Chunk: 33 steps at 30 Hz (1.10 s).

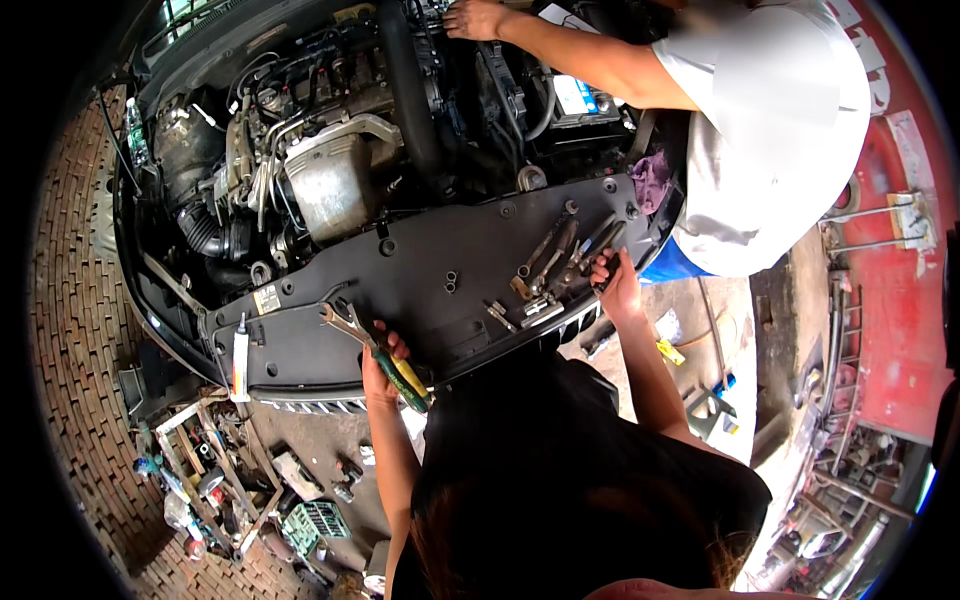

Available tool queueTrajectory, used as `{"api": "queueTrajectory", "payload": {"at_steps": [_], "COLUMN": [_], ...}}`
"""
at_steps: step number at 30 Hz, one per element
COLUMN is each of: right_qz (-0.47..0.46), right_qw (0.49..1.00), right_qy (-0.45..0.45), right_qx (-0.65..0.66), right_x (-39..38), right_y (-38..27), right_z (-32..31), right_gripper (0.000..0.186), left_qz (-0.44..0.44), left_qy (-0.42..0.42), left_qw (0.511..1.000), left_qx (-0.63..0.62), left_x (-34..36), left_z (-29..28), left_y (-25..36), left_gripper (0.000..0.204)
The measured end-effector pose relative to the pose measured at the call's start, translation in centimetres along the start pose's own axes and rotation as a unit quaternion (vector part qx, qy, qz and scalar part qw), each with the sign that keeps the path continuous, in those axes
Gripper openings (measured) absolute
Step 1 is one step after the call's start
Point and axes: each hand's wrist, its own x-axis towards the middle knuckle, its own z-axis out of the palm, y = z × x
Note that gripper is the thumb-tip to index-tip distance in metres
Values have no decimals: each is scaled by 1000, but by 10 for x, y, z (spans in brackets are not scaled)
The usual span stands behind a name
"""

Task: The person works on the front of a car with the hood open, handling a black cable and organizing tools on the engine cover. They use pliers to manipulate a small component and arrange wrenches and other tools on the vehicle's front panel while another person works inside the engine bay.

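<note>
My left hand (378, 372) is closed round the green and yellow handles of a pair of pliers (352, 328), raised over the front edge of the black engine-bay cover panel (420, 260). The jaws of the pliers point up and left, spread apart. My right hand (620, 286) is at the panel's right end, its fingers curled on a dark elongated tool (614, 240) whose kind I cannot make out. Beside it lie several wrenches (545, 248) and metal sockets (540, 308). Two small round metal parts (450, 282) rest mid-panel.
The engine (335, 180) lies exposed beyond the panel. A co-worker in a white shirt (770, 140) reaches a hand (475, 20) into the bay, near a battery (582, 100). A white tube (241, 360) stands at the panel's left end; a purple rag (651, 183) hangs at its right.
</note>
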Motion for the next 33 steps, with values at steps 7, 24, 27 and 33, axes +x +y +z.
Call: {"api": "queueTrajectory", "payload": {"at_steps": [7, 24, 27, 33], "right_qz": [-2, -147, -240, -214], "right_qw": [1000, 802, 691, 503], "right_qy": [10, 16, -59, -160], "right_qx": [-2, -579, -680, -822], "right_x": [-4, -3, 12, 16], "right_y": [0, 6, 12, 16], "right_z": [6, 100, 109, 139], "right_gripper": [33, 18, 19, 17], "left_qz": [0, -2, 4, 3], "left_qy": [-12, -9, -3, -9], "left_qw": [1000, 1000, 1000, 1000], "left_qx": [0, 6, 10, 18], "left_x": [-1, 0, 0, 2], "left_z": [-3, -3, 0, -10], "left_y": [0, 1, 0, -3], "left_gripper": [29, 32, 32, 40]}}
